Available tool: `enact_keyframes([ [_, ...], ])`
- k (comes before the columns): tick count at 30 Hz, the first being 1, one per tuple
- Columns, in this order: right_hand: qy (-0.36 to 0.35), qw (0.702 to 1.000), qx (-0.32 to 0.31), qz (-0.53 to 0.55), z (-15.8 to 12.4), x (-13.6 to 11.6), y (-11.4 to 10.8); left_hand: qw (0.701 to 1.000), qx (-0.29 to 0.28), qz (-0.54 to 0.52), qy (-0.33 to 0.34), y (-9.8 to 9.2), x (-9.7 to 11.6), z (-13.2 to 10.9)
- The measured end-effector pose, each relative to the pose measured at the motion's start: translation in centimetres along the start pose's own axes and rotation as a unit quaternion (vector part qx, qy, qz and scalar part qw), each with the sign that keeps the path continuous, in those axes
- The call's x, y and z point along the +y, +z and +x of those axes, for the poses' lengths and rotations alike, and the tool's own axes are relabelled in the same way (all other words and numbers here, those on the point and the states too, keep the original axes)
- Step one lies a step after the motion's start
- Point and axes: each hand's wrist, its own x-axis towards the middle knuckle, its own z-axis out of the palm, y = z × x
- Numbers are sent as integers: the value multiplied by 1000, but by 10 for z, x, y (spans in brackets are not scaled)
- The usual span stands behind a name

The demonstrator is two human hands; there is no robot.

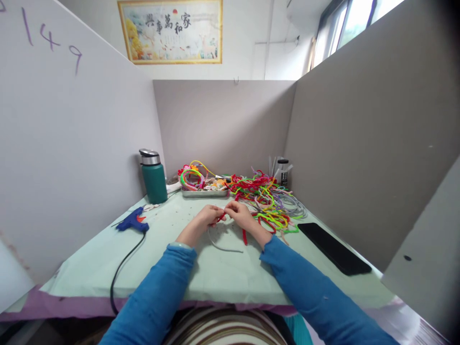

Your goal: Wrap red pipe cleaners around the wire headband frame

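Observation:
My left hand (211, 215) and my right hand (236, 212) meet above the middle of the table, fingertips close together. Between them runs a red pipe cleaner (222, 217), pinched in the fingers of both hands. A thin grey headband strip (224, 248) curves down from beneath my left hand and rests its free end on the tabletop; whether it joins the red piece is hidden by the fingers. Just behind and to the right of my right hand lies a tangled heap of coloured pipe cleaners (264, 191), some red ends reaching under my wrist.
A metal tray (204, 194) with wrapped hoops and small pieces stands at the back. Left are a green bottle (154, 182) and a blue glue gun (132, 220) with its black cord. A black phone (332, 249) lies right. Grey partitions (226, 124) enclose the table.

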Motion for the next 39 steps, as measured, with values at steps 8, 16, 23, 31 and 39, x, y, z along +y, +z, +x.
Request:
enact_keyframes([
  [8,28,999,9,-21,2,2,1,993,13,117,20,1,-4,6],
  [16,42,999,-5,-13,2,0,2,944,89,282,147,-1,-9,8],
  [23,36,999,-10,23,3,0,0,951,95,244,162,-2,-13,14],
  [31,61,995,-27,74,1,-5,-3,971,78,181,136,-1,-7,9],
  [39,90,988,-44,118,0,-6,-3,988,23,126,88,-2,-2,3],
])
